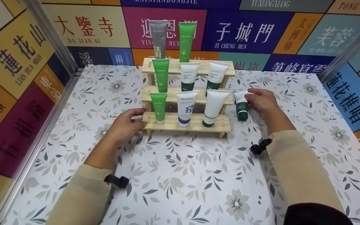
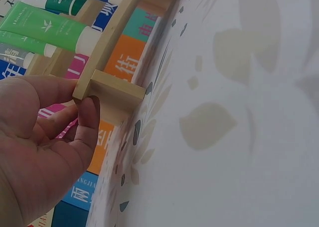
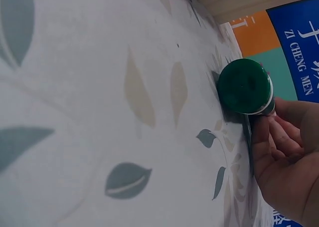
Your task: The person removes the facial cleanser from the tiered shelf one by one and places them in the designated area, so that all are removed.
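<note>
A three-tier wooden display rack (image 1: 186, 126) bears squeeze tubes on each step. My left hand (image 1: 126, 125) pinches the left end of its lowest step between thumb and fingers, as the left wrist view (image 2: 50, 132) also shows. To the right of the rack, my right hand (image 1: 262, 101) holds a white and dark green squeeze tube (image 1: 242, 106) near its upper end. In the right wrist view that tube's green cap (image 3: 244, 86) faces the camera, close to the tabletop. Whether the tube touches the cloth is hard to tell.
The lowest step carries a green tube (image 1: 159, 107), a blue-capped white tube (image 1: 184, 106) and a dark-capped white tube (image 1: 212, 106). Higher up stand a grey tube (image 1: 159, 39) and more green and white ones. Lettered panels (image 1: 164, 28) surround the leaf-patterned tabletop (image 1: 180, 175).
</note>
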Action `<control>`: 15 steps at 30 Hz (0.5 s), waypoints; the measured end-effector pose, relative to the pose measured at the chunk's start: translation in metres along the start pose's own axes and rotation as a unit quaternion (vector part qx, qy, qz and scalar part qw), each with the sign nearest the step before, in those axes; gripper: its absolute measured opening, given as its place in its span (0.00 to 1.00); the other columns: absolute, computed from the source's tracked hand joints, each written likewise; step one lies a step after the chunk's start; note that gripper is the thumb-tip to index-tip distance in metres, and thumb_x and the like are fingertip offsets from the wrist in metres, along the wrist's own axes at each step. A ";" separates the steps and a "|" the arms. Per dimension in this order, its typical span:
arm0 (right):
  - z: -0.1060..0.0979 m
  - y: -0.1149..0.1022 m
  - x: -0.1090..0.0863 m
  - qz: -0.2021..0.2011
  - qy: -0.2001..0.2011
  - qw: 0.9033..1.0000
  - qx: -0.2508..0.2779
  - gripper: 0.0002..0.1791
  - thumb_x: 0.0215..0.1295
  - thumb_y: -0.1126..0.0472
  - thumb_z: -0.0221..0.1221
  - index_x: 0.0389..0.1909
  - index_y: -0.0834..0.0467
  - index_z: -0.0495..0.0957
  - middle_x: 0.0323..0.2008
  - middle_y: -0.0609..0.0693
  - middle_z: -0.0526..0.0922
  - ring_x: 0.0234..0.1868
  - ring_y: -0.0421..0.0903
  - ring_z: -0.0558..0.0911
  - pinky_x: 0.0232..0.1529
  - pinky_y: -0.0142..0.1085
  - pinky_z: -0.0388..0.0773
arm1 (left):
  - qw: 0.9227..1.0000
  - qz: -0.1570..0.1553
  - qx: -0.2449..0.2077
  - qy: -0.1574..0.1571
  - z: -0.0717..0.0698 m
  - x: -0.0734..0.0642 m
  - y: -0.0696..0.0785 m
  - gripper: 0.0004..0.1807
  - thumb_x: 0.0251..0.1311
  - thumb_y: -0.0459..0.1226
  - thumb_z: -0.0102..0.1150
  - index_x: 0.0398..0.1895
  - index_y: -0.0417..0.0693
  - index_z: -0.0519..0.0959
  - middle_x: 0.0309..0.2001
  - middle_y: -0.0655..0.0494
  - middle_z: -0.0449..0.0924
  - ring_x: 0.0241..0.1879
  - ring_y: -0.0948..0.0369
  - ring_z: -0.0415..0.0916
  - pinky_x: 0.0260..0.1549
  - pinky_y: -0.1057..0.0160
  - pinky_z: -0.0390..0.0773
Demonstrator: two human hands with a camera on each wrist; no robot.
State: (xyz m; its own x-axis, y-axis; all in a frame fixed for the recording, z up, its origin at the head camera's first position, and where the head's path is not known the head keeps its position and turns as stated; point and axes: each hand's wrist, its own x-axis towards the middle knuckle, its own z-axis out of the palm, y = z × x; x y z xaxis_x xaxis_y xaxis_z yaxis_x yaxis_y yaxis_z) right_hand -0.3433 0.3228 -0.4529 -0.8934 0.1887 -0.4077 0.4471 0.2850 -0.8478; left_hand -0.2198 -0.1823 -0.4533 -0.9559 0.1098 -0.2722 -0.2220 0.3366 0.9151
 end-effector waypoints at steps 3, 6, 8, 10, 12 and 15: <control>-0.001 0.001 0.000 0.001 0.002 1.000 -0.008 0.34 0.77 0.52 0.64 0.80 0.48 0.68 0.66 0.49 0.80 0.54 0.42 0.82 0.54 0.30 0.85 | 1.000 0.001 -0.001 0.001 0.001 0.001 0.000 0.32 0.71 0.36 0.64 0.78 0.49 0.71 0.78 0.51 0.70 0.66 0.52 0.78 0.53 0.58 0.86; -0.002 0.002 0.000 0.000 0.001 1.000 -0.008 0.34 0.77 0.52 0.64 0.81 0.49 0.68 0.67 0.50 0.80 0.52 0.41 0.83 0.52 0.30 0.86 | 1.000 0.001 0.000 0.002 0.001 0.000 0.001 0.32 0.71 0.36 0.64 0.78 0.49 0.71 0.77 0.51 0.70 0.66 0.52 0.78 0.52 0.59 0.86; -0.003 0.003 -0.001 -0.004 -0.001 1.000 -0.006 0.34 0.77 0.53 0.64 0.81 0.50 0.68 0.69 0.52 0.81 0.50 0.40 0.85 0.51 0.29 0.86 | 1.000 0.003 0.003 0.002 0.001 0.000 0.001 0.33 0.71 0.36 0.64 0.78 0.49 0.71 0.77 0.51 0.70 0.66 0.52 0.78 0.52 0.60 0.86; -0.004 0.003 -0.003 -0.007 -0.002 1.000 0.000 0.35 0.77 0.54 0.65 0.81 0.50 0.67 0.70 0.53 0.81 0.49 0.39 0.86 0.50 0.29 0.87 | 1.000 0.004 0.005 0.004 0.002 0.001 0.001 0.33 0.71 0.36 0.64 0.78 0.48 0.70 0.77 0.50 0.70 0.66 0.52 0.79 0.51 0.61 0.86; -0.005 0.004 -0.004 -0.009 -0.002 1.000 0.004 0.35 0.76 0.55 0.65 0.81 0.51 0.67 0.70 0.53 0.81 0.48 0.38 0.86 0.51 0.30 0.87 | 1.000 0.004 0.007 0.004 0.002 0.001 0.001 0.33 0.70 0.36 0.64 0.78 0.48 0.71 0.77 0.50 0.71 0.66 0.52 0.79 0.51 0.61 0.86; -0.007 0.004 -0.006 -0.005 -0.001 1.000 0.011 0.35 0.77 0.55 0.64 0.81 0.50 0.67 0.69 0.52 0.80 0.52 0.40 0.85 0.55 0.31 0.87 | 1.000 0.001 0.009 0.006 0.001 0.002 0.000 0.32 0.70 0.36 0.64 0.78 0.49 0.71 0.77 0.51 0.71 0.66 0.52 0.79 0.51 0.61 0.86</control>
State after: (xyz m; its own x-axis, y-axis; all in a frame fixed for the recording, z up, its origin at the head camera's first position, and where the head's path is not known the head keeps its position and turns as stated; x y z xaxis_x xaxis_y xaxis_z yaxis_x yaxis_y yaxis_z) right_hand -0.3362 0.3292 -0.4519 -0.8978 0.1851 -0.3997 0.4373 0.2664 -0.8589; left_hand -0.2210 -0.1807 -0.4542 -0.9587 0.0988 -0.2668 -0.2170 0.3529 0.9102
